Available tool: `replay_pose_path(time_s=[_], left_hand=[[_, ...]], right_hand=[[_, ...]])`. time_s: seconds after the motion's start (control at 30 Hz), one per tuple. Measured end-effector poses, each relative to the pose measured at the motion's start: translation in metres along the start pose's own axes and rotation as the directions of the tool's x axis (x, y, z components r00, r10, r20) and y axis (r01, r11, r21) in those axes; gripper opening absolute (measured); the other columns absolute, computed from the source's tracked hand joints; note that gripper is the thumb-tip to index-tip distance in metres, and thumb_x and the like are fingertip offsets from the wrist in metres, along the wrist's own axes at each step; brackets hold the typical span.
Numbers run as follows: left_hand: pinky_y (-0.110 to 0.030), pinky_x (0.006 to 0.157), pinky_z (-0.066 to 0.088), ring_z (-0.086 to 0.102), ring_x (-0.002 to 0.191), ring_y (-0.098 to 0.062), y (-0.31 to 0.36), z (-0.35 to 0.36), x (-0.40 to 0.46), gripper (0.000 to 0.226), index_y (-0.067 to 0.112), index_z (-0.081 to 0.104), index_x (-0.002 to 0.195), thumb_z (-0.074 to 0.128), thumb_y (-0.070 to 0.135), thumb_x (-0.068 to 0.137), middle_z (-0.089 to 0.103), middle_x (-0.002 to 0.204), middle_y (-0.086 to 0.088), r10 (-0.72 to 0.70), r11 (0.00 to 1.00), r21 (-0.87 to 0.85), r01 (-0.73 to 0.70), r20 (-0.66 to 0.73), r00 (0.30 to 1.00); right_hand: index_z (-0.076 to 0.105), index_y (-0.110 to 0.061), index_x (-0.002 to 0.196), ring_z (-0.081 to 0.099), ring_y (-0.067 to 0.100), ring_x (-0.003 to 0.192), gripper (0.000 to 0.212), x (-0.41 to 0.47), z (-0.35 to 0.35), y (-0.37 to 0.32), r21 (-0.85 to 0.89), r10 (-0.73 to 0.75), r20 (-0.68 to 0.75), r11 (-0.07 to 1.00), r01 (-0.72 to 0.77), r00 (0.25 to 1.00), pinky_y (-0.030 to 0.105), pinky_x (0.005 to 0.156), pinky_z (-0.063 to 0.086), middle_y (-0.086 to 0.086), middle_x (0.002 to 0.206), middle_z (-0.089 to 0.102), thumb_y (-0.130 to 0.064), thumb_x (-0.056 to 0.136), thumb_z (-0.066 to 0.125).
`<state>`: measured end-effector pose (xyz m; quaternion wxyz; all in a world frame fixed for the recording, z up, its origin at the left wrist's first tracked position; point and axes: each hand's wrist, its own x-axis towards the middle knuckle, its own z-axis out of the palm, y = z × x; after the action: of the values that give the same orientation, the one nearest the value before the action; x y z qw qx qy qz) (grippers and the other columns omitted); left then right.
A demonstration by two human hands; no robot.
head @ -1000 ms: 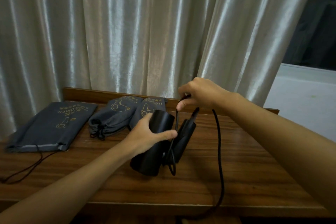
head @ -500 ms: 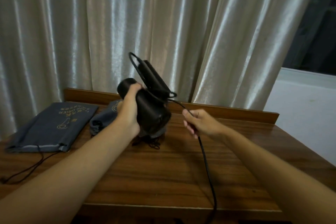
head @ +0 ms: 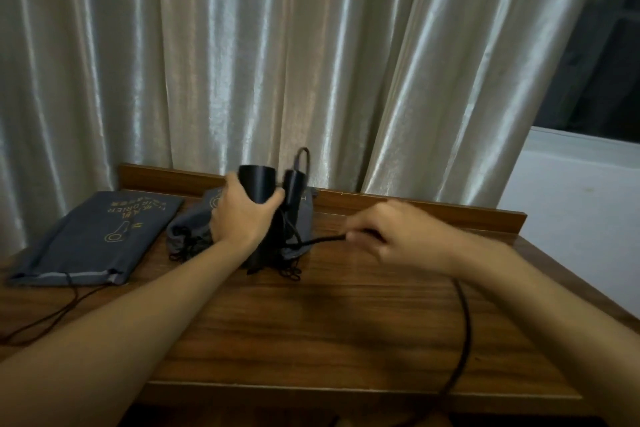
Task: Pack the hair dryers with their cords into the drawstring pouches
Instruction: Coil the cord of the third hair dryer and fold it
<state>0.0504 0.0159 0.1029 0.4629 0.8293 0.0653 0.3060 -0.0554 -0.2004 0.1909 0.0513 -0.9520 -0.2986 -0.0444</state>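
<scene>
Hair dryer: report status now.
Left hand grips hair dryer upright on table. Right hand pinches cord, slack trailing off edge. Flat pouch waits left.

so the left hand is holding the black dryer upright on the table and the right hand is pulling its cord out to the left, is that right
Not quite: the direction is wrong. In the head view the right hand pinches the cord and draws it out to the right of the dryer, not the left. The rest holds: the left hand grips the black dryer upright on the table.
</scene>
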Motion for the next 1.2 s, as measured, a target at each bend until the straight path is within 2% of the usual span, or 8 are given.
replay_pose_path(time_s=[0.17,0.3,0.47,0.6,0.77,1.0,1.1,1.2], left_hand=[[-0.040,0.078,0.055,0.064,0.089,-0.016,0.006,0.002,-0.031,0.074,0.030,0.052,0.112,0.059,0.084,0.062,0.065,0.100,0.007,0.145,0.989,-0.041,-0.139,0.362,0.921],[-0.032,0.074,0.057,0.071,0.086,-0.011,0.007,0.000,-0.051,0.057,0.036,0.063,0.104,0.073,0.073,0.061,0.073,0.095,0.007,0.191,0.929,-0.367,0.054,0.598,0.778],[-0.026,0.067,0.056,0.073,0.086,-0.023,0.009,-0.013,-0.055,0.043,0.032,0.072,0.096,0.079,0.061,0.065,0.075,0.097,-0.005,0.259,0.807,-0.521,0.278,0.735,0.626],[-0.024,0.078,0.055,0.073,0.078,-0.018,0.033,-0.015,-0.051,0.094,-0.002,0.069,0.094,0.089,0.064,0.030,0.074,0.083,-0.018,0.102,0.624,-0.560,0.544,0.749,0.654],[-0.042,0.077,0.059,0.074,0.083,-0.026,0.052,-0.024,-0.046,0.063,0.019,0.066,0.111,0.077,0.060,0.065,0.075,0.096,-0.007,-0.208,0.365,-0.731,0.577,0.540,0.816],[-0.042,0.087,0.046,0.057,0.112,-0.032,0.049,-0.002,0.002,0.064,0.017,0.041,0.126,0.062,0.060,0.083,0.055,0.127,-0.008,-0.573,0.639,-0.659,0.396,-0.065,0.817],[-0.044,0.080,0.043,0.054,0.114,-0.040,0.034,0.005,-0.003,0.065,0.013,0.041,0.124,0.059,0.061,0.085,0.056,0.122,-0.011,-0.437,0.852,-0.374,0.367,-0.121,0.891],[-0.040,0.076,0.042,0.058,0.108,-0.039,0.021,0.012,-0.018,0.065,0.013,0.042,0.120,0.058,0.064,0.083,0.059,0.113,-0.009,-0.150,0.984,-0.101,0.145,-0.038,0.988]], right_hand=[[0.071,-0.022,0.095,0.064,0.014,0.084,0.020,0.023,-0.037,0.003,-0.422,-0.215,-0.263,0.902,0.089,0.941,0.035,0.072,0.051,-0.007,0.093,0.067,-0.034,0.098,0.056],[0.067,-0.013,0.078,0.057,0.012,0.066,0.036,0.033,-0.047,0.038,-0.363,-0.209,-0.271,0.926,0.101,0.940,0.024,0.061,0.040,-0.005,0.074,0.061,-0.048,0.086,0.065],[0.071,-0.012,0.082,0.065,0.020,0.075,0.020,0.042,-0.040,0.079,-0.078,-0.094,-0.189,0.994,0.081,0.977,0.041,0.070,0.053,0.003,0.080,0.068,-0.032,0.087,0.069],[0.067,-0.028,0.077,0.062,0.006,0.066,0.019,0.040,-0.020,0.094,0.207,0.002,-0.118,0.978,0.023,0.993,0.029,0.064,0.049,-0.008,0.072,0.065,-0.019,0.093,0.064],[0.063,-0.015,0.088,0.054,0.013,0.059,0.025,0.026,0.036,0.083,0.544,0.140,-0.002,0.831,-0.117,0.990,0.027,0.057,0.045,-0.002,0.067,0.057,-0.024,0.103,0.046],[0.054,-0.008,0.119,0.051,0.012,0.061,0.019,0.003,0.049,0.039,0.650,0.024,0.391,0.700,-0.295,0.920,0.022,0.053,0.043,0.002,0.079,0.056,-0.012,0.102,0.046],[0.054,-0.013,0.117,0.056,0.014,0.062,0.018,0.004,0.020,0.025,0.511,0.052,0.386,0.819,-0.260,0.921,0.021,0.054,0.047,0.003,0.081,0.059,-0.012,0.102,0.044],[0.060,-0.019,0.107,0.065,0.020,0.072,0.012,0.013,-0.004,0.014,-0.034,0.153,0.247,0.988,-0.149,0.957,0.027,0.060,0.052,-0.001,0.080,0.060,-0.016,0.101,0.049]])
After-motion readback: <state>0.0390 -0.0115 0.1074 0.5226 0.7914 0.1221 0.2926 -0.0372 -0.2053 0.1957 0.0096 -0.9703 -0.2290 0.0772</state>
